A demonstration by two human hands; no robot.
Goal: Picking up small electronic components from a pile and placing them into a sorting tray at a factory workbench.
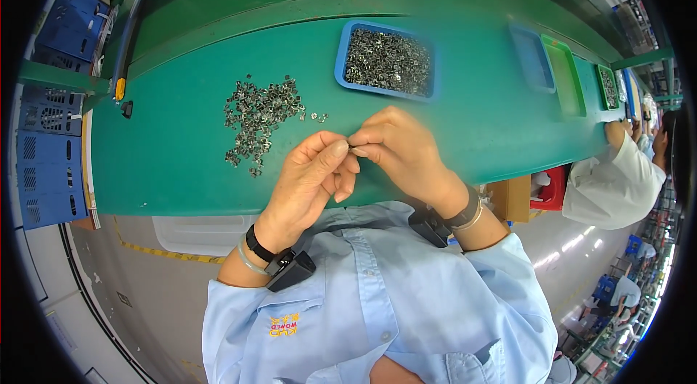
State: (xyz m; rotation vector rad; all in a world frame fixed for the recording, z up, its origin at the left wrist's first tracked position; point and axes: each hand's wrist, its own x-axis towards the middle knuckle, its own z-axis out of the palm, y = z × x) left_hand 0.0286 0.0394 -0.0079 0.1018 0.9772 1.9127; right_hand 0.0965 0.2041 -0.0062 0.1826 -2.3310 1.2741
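Both hands meet at the fingertips over the near side of the green table, pinching a small dark part (351,147) between them. Thumb and forefinger of my left hand (312,173) close on one side of it, the other fingers curled below. From the other side my right hand (406,152) grips it the same way. The part is mostly covered by fingers, so its exact kind is unclear. Beyond my left hand lies a loose pile of small black-and-silver square parts (260,117). Past my right hand stands a blue tray (340,57) filled with similar small parts.
The green worktable (174,159) has a raised ledge along its back. Farther right are another blue tray (534,57), a green tray (563,72) and a co-worker in a white sleeve (613,181). Blue crates (51,173) stack up at the left. A cardboard box (510,197) sits below the table's edge.
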